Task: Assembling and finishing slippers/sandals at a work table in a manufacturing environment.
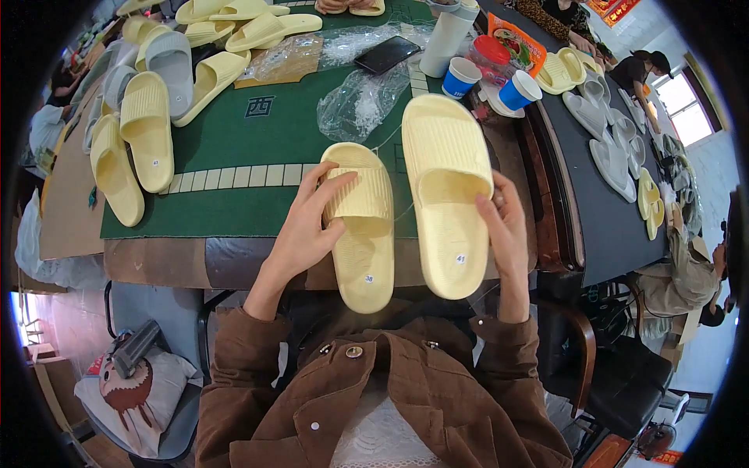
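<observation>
Two pale yellow slide slippers are in front of me at the table's near edge, toes pointing away. My left hand (299, 234) is closed on the smaller left slipper (364, 253), its fingers over the ribbed strap and the thumb at the strap's inner edge. In my right hand (506, 226) is the larger right slipper (450, 234), gripped at its outer side with the thumb on top; the fingers beneath are partly hidden. Each insole bears a small white sticker near the heel. A thin clear thread shows between the two slippers.
Yellow and grey slippers (148, 125) lie piled at the left on the green mat (234, 214). Beyond my hands are crumpled clear plastic (360, 105), a black phone (388, 54) and paper cups (460, 77). More slippers (612, 164) cover a dark table at right, where people work.
</observation>
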`<action>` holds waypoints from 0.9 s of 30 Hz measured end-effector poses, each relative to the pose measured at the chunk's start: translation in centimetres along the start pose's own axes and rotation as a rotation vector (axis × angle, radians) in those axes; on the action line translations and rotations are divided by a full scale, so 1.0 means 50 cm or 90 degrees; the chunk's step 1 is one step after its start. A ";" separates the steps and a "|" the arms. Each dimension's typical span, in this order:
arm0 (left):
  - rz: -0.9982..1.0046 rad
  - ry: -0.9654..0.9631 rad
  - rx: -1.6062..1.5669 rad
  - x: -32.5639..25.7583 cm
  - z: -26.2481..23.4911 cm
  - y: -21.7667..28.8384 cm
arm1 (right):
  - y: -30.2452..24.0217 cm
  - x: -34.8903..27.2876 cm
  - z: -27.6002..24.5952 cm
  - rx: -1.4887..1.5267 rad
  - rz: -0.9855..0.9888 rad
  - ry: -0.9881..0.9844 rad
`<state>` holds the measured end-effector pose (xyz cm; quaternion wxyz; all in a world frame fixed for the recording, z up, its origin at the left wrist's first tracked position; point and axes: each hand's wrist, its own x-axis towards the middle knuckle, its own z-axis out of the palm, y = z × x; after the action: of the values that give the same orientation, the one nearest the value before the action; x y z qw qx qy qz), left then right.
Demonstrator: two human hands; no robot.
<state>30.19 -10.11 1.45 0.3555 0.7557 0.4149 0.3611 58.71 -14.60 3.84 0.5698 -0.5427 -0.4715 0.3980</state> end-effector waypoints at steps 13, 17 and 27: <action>-0.003 0.114 -0.004 -0.052 0.062 -0.018 | 0.066 -0.047 0.000 -0.445 0.004 -0.085; -0.006 0.126 -0.009 -0.055 0.065 -0.006 | 0.063 -0.059 0.014 -0.380 0.027 -0.071; -0.011 0.086 -0.038 -0.063 0.063 0.008 | 0.071 -0.048 -0.041 -0.357 0.041 -0.127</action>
<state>31.73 -13.79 -0.54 0.3527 0.7149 0.4334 0.4203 60.35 -17.09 0.15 0.3359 -0.6518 -0.5992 0.3213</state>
